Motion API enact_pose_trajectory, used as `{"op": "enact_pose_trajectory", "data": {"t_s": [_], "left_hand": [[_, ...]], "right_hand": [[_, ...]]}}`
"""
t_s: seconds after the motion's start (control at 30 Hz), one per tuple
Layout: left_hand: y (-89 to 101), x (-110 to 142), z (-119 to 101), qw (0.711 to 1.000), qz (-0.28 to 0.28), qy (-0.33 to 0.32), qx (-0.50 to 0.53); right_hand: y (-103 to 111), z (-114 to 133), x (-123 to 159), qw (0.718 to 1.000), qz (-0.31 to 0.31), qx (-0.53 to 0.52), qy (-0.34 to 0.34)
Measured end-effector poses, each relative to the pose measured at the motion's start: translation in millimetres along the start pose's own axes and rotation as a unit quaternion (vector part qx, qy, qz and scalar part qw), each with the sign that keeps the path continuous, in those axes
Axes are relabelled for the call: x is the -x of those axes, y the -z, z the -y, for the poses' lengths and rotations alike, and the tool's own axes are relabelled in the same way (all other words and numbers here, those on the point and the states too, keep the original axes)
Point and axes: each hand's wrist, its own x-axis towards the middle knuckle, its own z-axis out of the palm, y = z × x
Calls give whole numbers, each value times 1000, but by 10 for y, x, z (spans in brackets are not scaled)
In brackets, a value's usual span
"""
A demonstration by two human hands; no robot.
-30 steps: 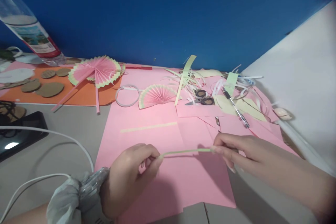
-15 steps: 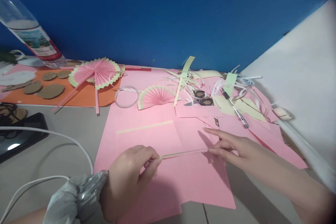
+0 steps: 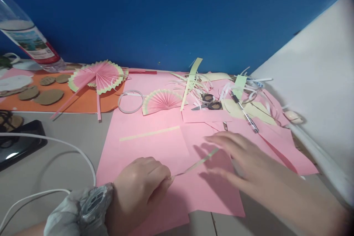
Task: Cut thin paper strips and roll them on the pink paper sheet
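My left hand [image 3: 141, 188] pinches one end of a thin pale green paper strip [image 3: 197, 162] just above a large pink paper sheet [image 3: 155, 147]. The strip slants up to the right. My right hand [image 3: 235, 155] hovers flat over the sheet with fingers spread, holding nothing; its fingertips are close to the strip's far end. A second pale strip [image 3: 149, 133] lies on the pink sheet further back.
Folded pink fans [image 3: 96, 75] [image 3: 163, 100] lie at the back with a tape ring [image 3: 130, 101], scissors [image 3: 207, 103], a pen [image 3: 245, 113] and paper scraps. An orange sheet [image 3: 83, 101] with cardboard discs, a bottle [image 3: 26, 33], a phone [image 3: 19, 143] and a white cable [image 3: 69, 147] are left.
My right hand has let go of the strip's right end and opened flat. The strip now hangs from my left hand alone, tilted up to the right.
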Motion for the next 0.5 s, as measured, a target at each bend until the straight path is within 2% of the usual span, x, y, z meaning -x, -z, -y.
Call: {"op": "enact_pose_trajectory", "data": {"t_s": [0.07, 0.13, 0.23, 0.33, 0.5], "left_hand": [[3, 2, -3, 1000, -4, 0, 9], [20, -3, -11, 1000, -11, 0, 24], [60, -20, -23, 998, -19, 4, 54], [89, -41, -16, 997, -20, 9, 77], [86, -38, 18, 997, -16, 7, 78]], "right_hand": [[-13, 224, -41, 993, 67, -44, 91], [-43, 415, -93, 983, 109, -85, 122], [-100, 552, -162, 978, 131, -110, 117], [-127, 557, -178, 981, 119, -103, 113], [-80, 602, -113, 982, 143, -90, 80]]}}
